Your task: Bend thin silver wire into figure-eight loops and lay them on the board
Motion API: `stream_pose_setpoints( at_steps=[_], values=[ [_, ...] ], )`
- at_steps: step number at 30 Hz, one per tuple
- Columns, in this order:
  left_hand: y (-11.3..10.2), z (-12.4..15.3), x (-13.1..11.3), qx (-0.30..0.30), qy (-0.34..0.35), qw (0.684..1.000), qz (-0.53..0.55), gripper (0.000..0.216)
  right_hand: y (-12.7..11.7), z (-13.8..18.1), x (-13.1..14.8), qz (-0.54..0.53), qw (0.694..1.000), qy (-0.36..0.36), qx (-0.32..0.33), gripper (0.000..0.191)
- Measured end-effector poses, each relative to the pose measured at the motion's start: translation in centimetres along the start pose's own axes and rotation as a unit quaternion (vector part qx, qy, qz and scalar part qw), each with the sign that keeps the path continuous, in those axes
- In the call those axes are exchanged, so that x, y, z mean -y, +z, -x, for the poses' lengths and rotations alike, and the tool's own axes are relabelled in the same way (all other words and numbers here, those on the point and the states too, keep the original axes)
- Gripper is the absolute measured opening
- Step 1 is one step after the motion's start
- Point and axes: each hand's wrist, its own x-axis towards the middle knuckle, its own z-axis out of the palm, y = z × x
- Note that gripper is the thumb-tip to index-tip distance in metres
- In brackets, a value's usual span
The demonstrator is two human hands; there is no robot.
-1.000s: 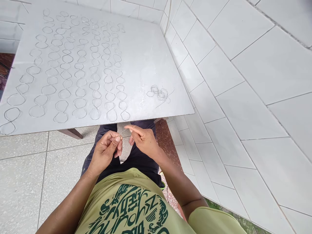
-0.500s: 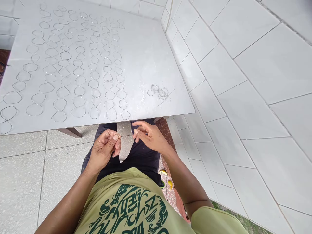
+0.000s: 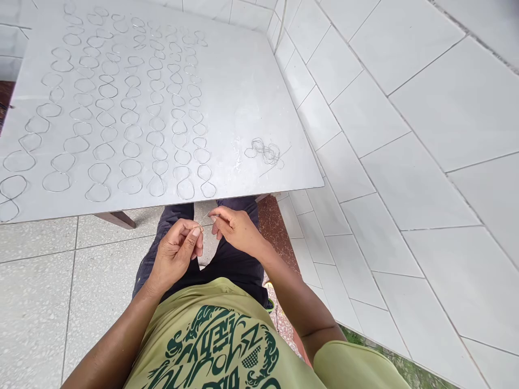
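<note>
Both my hands are held close together over my lap, just below the near edge of a white board [image 3: 247,97]. My left hand [image 3: 178,254] pinches one end of a thin wire [image 3: 206,217] between thumb and fingers. My right hand [image 3: 235,229] is closed on the wire's other end, fingers curled. The wire is very fine and barely shows between the two hands. On the board lie several rows of figure-eight wire loops [image 3: 121,113].
A small tangle of loose wire [image 3: 265,152] lies on the board's near right part. A white tiled wall [image 3: 405,135] runs along the right. Tiled floor [image 3: 36,286] lies to the left, and a wooden leg [image 3: 115,218] shows under the board.
My right hand opened outward with fingers extended, then drew back toward my left hand and curled shut on the wire. My left hand kept its pinch and hardly moved.
</note>
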Motion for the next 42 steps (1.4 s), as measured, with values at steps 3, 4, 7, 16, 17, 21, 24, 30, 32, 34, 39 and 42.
stream_pose_setpoints(
  at_steps=[3,4,7,16,17,21,24,30,32,34,39,42],
  values=[
    [0.1,0.0,0.4,-0.005,0.002,1.000,-0.018,0.015,0.9,-0.2,-0.6,-0.112,0.991,0.062,-0.029,0.015],
    [0.2,0.1,0.5,-0.009,0.004,1.000,-0.021,0.016,1.3,-0.3,-0.7,-0.149,0.985,0.079,-0.039,0.016],
    [0.4,0.1,0.6,-0.019,0.008,1.000,-0.022,0.016,1.9,-0.4,-0.9,-0.249,0.961,0.113,-0.045,0.025],
    [0.4,0.2,0.8,-0.036,0.050,0.993,-0.096,0.012,2.1,-0.5,0.2,-0.393,0.898,0.195,-0.046,0.039],
    [0.4,0.2,0.9,-0.035,0.061,0.991,-0.115,0.010,2.2,-0.5,0.3,-0.398,0.893,0.205,-0.048,0.037],
    [0.3,0.1,1.0,-0.036,0.078,0.985,-0.152,0.009,2.7,-0.6,0.4,-0.417,0.880,0.225,-0.032,0.036],
    [0.1,-0.1,0.8,-0.021,0.034,0.996,-0.080,0.012,2.6,-0.4,0.2,-0.397,0.892,0.215,0.000,0.032],
    [-0.4,-1.1,0.1,0.049,-0.080,0.978,0.189,0.017,-1.1,0.4,0.0,-0.138,0.988,0.062,-0.022,0.031],
    [-0.5,-1.3,-0.1,0.048,-0.100,0.968,0.226,0.019,-2.2,0.7,0.2,-0.134,0.990,0.035,0.009,0.030],
    [-0.5,-1.4,-0.3,0.046,-0.115,0.961,0.249,0.020,-2.7,1.0,0.4,-0.152,0.986,0.019,0.064,0.033],
    [-0.4,-1.3,-0.6,0.042,-0.152,0.947,0.279,0.022,-2.7,2.0,0.7,-0.084,0.990,-0.087,0.075,0.052],
    [-0.5,-1.3,-0.7,0.039,-0.155,0.947,0.279,0.023,-2.8,2.3,0.5,0.001,0.988,-0.132,0.075,0.039]
  ],
)
